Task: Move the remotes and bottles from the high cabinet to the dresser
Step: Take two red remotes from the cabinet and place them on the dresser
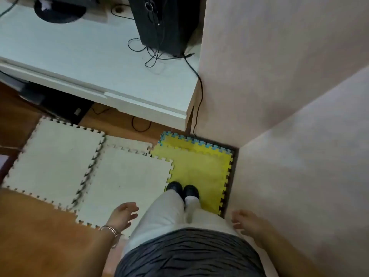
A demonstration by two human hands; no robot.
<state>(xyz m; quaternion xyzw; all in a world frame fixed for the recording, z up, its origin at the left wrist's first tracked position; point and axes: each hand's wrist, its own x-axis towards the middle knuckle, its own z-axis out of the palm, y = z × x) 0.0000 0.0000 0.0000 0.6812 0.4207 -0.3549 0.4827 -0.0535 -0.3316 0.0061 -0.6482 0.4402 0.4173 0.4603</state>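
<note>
No remote or bottle shows in the head view. My left hand [122, 215] hangs at my side with a bracelet on the wrist, fingers apart and empty. My right hand [246, 221] hangs on the other side, close to a pale wall, fingers loosely spread and holding nothing. A white low dresser-like unit [79, 56] stretches across the upper left, its top at the height of my view's upper half. I stand on foam mats in front of its right end, looking down at my feet.
A black speaker [161, 23] with tangled cables [151, 54] stands on the white unit's right end, a dark round object [60, 9] at its back left. Pale walls [279, 76] close in on the right. White mats [60, 160] and a yellow mat [199, 172] cover the wooden floor.
</note>
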